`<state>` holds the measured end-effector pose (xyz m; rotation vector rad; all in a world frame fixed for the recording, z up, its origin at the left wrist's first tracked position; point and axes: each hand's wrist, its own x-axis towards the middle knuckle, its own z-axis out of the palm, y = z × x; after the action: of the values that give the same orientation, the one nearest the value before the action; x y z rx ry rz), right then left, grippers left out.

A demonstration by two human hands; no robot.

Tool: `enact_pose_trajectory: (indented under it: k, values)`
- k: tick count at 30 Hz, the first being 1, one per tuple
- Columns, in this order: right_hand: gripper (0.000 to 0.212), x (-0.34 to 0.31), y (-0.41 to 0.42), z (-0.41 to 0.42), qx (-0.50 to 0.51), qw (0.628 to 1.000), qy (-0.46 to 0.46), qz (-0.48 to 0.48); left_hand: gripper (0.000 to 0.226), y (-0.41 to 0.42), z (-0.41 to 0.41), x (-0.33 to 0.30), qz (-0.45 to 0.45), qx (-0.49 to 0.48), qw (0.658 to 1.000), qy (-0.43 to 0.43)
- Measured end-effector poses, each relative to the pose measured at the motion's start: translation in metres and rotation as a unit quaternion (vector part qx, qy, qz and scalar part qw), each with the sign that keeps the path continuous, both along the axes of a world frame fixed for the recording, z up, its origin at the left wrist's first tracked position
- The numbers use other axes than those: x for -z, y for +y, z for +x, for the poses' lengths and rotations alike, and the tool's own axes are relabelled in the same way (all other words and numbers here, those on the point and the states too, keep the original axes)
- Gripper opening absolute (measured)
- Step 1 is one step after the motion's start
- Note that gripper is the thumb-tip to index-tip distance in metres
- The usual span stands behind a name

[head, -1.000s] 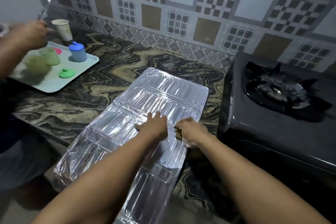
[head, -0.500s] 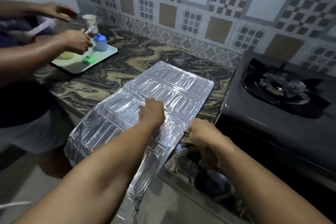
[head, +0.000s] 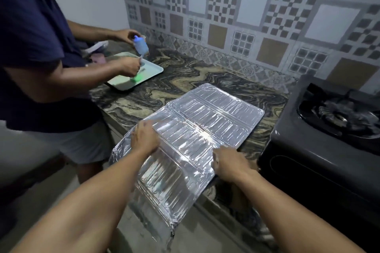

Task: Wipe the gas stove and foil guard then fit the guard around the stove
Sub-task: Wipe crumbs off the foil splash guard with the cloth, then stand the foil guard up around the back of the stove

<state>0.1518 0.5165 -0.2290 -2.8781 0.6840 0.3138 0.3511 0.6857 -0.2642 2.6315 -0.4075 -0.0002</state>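
A marbled tabletop (head: 185, 80) runs along a wall of patterned tiles (head: 246, 16). The foil guard (head: 191, 129) lies flat and unfolded across the middle of the tabletop, its ribbed panels shining; its near part hangs over the front edge and droops toward the floor. The left hand (head: 145, 136) rests palm down on the guard's left panel near the front edge, fingers spread and blurred, grasping nothing. The right hand (head: 230, 162) lies on the guard's right border at the front edge; whether it pinches the foil or holds anything under the palm cannot be told. The black stove (head: 320, 144) stands at the right end of the tabletop, just beside the guard but not touching it, with its burner (head: 339, 117) toward the back. At the left end, well apart from the guard, a second person in a dark shirt (head: 30, 47) stands against the tabletop's front edge, both arms reaching over a pale tray (head: 152, 69). One of that person's hands holds a blue bottle (head: 140, 45) above the tray; the other is closed near a green lump (head: 136, 78) lying on it. The second person's body blocks the tabletop's far left corner.
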Motion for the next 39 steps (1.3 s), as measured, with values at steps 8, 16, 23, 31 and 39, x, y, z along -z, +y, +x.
enact_pose_trajectory:
  k: [8, 16, 23, 31, 39]
  values:
    - [0.036, 0.027, 0.003, 0.014, -0.014, 1.000, 0.028, 0.002, 0.079, 0.060, 0.038, 0.023, -0.006, -0.138, 0.965, 0.223]
    - [0.031, 0.012, 0.006, 0.018, -0.011, 0.997, 0.073, -0.006, 0.025, 0.080, 0.048, -0.032, -0.072, -0.115, 0.982, 0.128]
    - [0.028, -0.068, 0.026, 0.064, -0.055, 0.997, 0.003, -0.054, 0.034, 0.082, 0.043, -0.133, -0.113, 0.017, 0.986, 0.121]
    - [0.067, -0.179, 0.037, 0.126, -0.202, 0.965, -0.160, -0.050, 0.034, 0.073, 0.003, -0.210, -0.105, 0.119, 0.987, 0.033]
    - [0.031, -0.230, 0.034, 0.125, -0.248, 0.947, -0.140, -0.151, 0.043, 0.082, -0.035, -0.252, -0.068, 0.195, 0.978, 0.015]
